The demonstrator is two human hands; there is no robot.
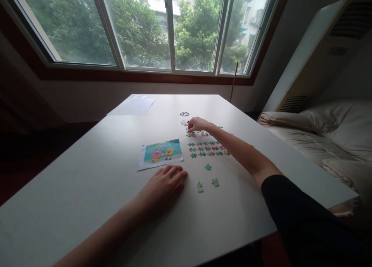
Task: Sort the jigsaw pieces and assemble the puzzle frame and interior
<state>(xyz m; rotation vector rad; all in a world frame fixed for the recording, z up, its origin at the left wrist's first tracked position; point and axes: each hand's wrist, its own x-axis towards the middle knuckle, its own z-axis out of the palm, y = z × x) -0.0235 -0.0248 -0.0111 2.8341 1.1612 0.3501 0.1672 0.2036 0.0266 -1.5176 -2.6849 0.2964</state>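
My right hand reaches over the top left of several rows of jigsaw puzzle pieces. Its fingers are pinched on a small puzzle piece at the left end of the top row; the fingertips partly hide it. My left hand lies on the table, fingers stretched and slightly bent, holding nothing. Just beyond it is a reference picture of cartoon figures on white paper. Three loose pieces lie nearer me: a teal piece, a pale green piece and another pale piece.
The white table stretches toward the window. Two flat round items, a dark-patterned disc and a pale disc, lie beyond the rows. A white sheet sits at the far left. A cream sofa stands at the right.
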